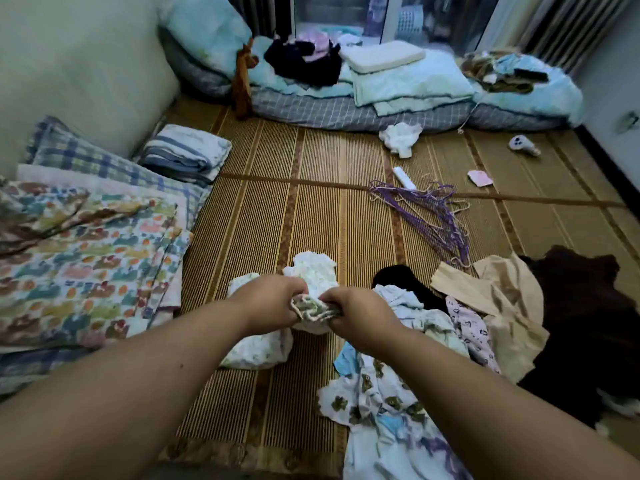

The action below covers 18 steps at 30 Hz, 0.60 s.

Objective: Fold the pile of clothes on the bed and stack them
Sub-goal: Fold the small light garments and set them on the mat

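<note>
My left hand (273,301) and right hand (360,318) both clench a bunched white garment (311,310); the unfolded clothes pile (381,393) lies at my four o'clock.

purple hangers (433,216) and a slim white device (404,178) on the woven mat (311,220), brown giraffe figure (242,81) beyond

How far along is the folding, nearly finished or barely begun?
Early, it seems. One white bundle lies by the left hand, perhaps already folded. The left hand and right hand grip a small patterned garment. The jumbled pile at right, including a beige piece, is unfolded.
</note>
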Available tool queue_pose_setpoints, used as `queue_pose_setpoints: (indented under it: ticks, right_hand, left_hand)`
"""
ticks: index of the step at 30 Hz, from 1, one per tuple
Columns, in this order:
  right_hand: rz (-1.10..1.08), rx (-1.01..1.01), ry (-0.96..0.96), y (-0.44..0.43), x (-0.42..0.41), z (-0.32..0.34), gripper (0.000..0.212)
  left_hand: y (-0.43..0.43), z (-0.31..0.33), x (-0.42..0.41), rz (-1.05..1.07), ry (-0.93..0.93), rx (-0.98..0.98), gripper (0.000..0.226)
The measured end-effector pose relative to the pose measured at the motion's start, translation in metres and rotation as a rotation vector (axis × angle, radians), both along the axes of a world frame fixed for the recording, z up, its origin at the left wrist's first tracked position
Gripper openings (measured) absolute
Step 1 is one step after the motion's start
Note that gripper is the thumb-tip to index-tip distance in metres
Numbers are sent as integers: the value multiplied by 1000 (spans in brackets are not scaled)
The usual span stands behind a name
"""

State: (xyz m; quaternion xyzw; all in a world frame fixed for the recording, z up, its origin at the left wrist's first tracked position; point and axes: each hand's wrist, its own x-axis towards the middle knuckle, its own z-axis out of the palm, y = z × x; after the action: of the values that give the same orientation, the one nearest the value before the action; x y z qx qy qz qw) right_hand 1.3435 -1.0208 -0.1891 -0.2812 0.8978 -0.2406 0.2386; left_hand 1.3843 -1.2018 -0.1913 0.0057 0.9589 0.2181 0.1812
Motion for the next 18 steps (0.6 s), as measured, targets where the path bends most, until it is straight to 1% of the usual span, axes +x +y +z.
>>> queue_pose_setpoints:
  ticks: [2, 6, 9, 12, 15, 18]
  right_hand:
    - [52, 108, -99, 3, 13, -29, 31]
    - [181, 281, -269, 12, 30, -76, 34]
    - [202, 319, -353, 14, 27, -100, 35]
    - [116, 278, -305, 9, 8, -118, 35]
    - [-16, 187, -221, 0, -24, -136, 33]
    - [-127, 86, -168, -14, -62, -156, 30]
  left_hand:
    - [7, -33, 18, -10, -119, 6, 11]
    - [23, -86, 52, -66, -310, 61, 13]
    - [27, -115, 59, -41, -386, 121, 18]
    - [21, -137, 46, 110, -319, 238, 16]
    - [10, -151, 16, 302, -193, 341, 22]
    - [-2, -169, -24, 395, -113, 379, 20]
